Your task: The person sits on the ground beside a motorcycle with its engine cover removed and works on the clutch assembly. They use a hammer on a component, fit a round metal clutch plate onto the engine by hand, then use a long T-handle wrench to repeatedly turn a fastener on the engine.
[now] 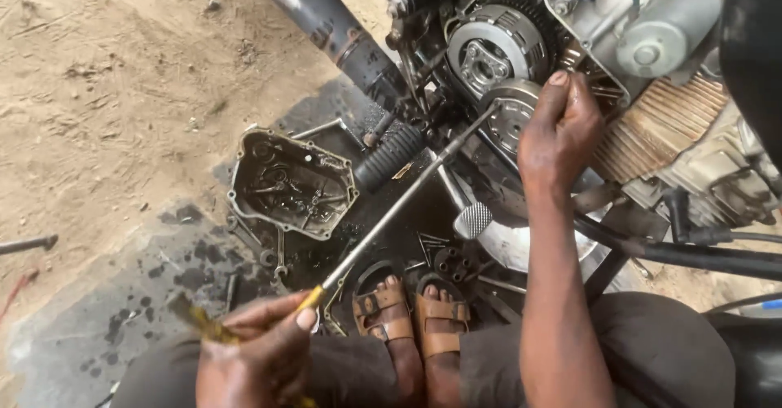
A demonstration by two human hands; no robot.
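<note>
Head view looked down on a person crouched beside a motorcycle engine with its side cover off. Nearest the camera, the left hand (pixel 261 351) was clenched round the yellow handle of a long screwdriver (pixel 391 212), whose steel shaft ran up and away from that hand to the round clutch part (pixel 513 115) on the open engine (pixel 521 58). Beside the left hand, towards the right one, two feet in brown sandals (pixel 411 318) stood on oil-stained ground among small loose parts. Just beyond the left hand lay the removed engine cover (pixel 292 184), inner face up, with a black ribbed footpeg (pixel 391 155) next to it. Farther off, the right hand (pixel 558 135) reached out with its fingers closed against the rim of the round clutch part, close to where the screwdriver's tip met it. Behind that hand sat the larger clutch basket (pixel 493 46), and to its outer side the finned cylinder (pixel 660 127). Sandy ground (pixel 106 90) spread beyond the left hand.
</note>
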